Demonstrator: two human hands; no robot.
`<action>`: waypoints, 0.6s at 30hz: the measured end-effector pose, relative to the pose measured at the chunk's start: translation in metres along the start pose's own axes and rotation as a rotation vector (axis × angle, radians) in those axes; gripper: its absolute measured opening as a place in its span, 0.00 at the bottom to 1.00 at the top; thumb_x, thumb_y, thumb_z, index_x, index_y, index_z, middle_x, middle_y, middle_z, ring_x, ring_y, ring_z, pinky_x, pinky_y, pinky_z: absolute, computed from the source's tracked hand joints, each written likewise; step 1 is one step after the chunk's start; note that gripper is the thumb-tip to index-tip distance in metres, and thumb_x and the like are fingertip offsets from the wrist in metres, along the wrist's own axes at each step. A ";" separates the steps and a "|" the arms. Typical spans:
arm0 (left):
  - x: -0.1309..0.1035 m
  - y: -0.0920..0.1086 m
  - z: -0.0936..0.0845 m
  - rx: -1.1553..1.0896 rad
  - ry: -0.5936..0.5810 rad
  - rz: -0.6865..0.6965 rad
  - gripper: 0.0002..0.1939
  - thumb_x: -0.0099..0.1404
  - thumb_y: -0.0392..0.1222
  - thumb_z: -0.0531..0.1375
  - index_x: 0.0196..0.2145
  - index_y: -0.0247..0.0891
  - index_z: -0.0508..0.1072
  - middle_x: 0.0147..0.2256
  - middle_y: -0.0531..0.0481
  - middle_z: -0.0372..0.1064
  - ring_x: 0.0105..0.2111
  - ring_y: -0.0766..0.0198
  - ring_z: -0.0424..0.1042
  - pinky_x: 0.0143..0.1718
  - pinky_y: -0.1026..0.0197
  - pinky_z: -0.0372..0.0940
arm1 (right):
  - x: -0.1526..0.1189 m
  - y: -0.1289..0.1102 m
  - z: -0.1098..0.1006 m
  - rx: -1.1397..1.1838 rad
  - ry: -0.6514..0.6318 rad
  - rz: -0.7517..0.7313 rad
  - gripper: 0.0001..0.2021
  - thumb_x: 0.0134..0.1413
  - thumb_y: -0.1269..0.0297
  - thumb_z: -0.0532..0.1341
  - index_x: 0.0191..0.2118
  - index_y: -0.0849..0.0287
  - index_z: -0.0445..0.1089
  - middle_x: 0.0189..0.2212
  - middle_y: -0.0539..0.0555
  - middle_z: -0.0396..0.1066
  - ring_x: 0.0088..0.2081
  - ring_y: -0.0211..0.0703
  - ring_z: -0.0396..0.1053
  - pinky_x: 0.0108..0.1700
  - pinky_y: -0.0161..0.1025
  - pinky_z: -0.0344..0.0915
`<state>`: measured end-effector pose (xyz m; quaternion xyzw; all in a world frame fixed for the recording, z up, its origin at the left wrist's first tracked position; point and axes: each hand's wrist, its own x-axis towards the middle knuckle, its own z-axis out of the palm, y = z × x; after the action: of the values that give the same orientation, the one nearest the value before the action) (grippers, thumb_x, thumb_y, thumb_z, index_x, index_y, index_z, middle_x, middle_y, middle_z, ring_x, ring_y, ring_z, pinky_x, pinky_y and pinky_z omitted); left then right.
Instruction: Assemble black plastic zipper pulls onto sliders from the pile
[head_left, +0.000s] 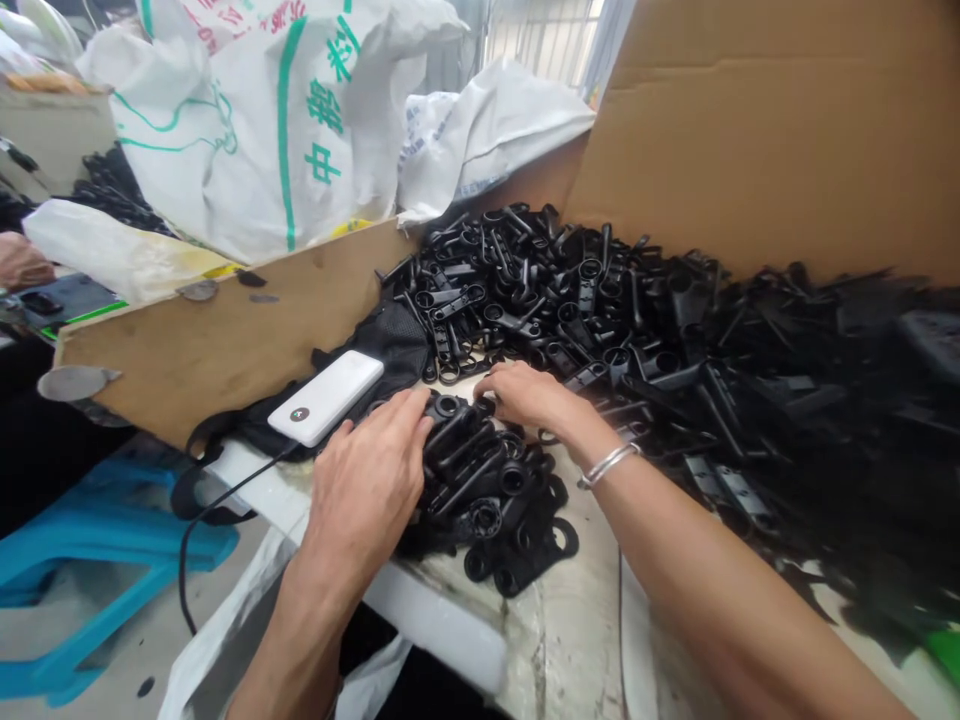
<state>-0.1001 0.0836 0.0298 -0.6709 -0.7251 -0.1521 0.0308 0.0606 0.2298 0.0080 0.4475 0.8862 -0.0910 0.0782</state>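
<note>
A small heap of black plastic parts (472,480), with ring-shaped ends and narrow arms, lies near the table's front edge. My left hand (375,465) rests along the left side of this heap, its fingers stretched out and touching the parts. At the heap's far side, my right hand (525,395) has its fingers curled down around a black plastic part, mostly hidden by the fingers. A silver bangle (611,465) circles the right wrist. Behind and to the right spreads a much larger pile of the same kind of black parts (592,290).
A white power bank (327,396) with a black cable lies on black fabric at the left. Cardboard walls (765,130) border the pile. White woven sacks (255,120) stand behind. A blue plastic stool (112,540) is below left. Another person's hand (22,262) shows at far left.
</note>
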 end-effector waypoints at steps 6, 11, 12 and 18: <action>0.000 -0.002 0.002 0.022 0.002 -0.027 0.20 0.71 0.44 0.48 0.59 0.48 0.63 0.54 0.49 0.69 0.50 0.50 0.71 0.50 0.46 0.64 | -0.005 0.011 0.011 0.016 0.102 0.015 0.23 0.57 0.76 0.54 0.54 0.45 0.68 0.49 0.57 0.66 0.50 0.51 0.64 0.44 0.42 0.62; -0.001 0.000 -0.001 0.050 0.006 -0.006 0.21 0.71 0.46 0.48 0.60 0.46 0.61 0.54 0.47 0.69 0.50 0.49 0.71 0.50 0.47 0.64 | -0.007 0.013 0.013 0.062 0.171 0.091 0.15 0.58 0.74 0.54 0.45 0.54 0.74 0.43 0.62 0.69 0.46 0.53 0.67 0.44 0.45 0.63; -0.002 0.001 -0.002 0.053 0.008 0.000 0.21 0.71 0.46 0.48 0.60 0.46 0.61 0.54 0.47 0.69 0.50 0.49 0.71 0.50 0.48 0.64 | -0.008 0.014 0.013 0.085 0.196 0.097 0.15 0.58 0.74 0.54 0.45 0.55 0.75 0.43 0.62 0.69 0.46 0.52 0.67 0.45 0.45 0.63; -0.002 0.003 -0.003 0.071 0.015 -0.004 0.23 0.71 0.50 0.48 0.60 0.44 0.61 0.51 0.42 0.71 0.49 0.46 0.71 0.49 0.48 0.64 | -0.027 0.037 -0.005 0.310 0.406 0.094 0.16 0.54 0.72 0.59 0.47 0.57 0.74 0.44 0.55 0.73 0.45 0.46 0.70 0.47 0.38 0.64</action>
<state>-0.0977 0.0811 0.0330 -0.6667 -0.7312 -0.1313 0.0600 0.1067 0.2313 0.0153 0.5038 0.8375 -0.1303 -0.1666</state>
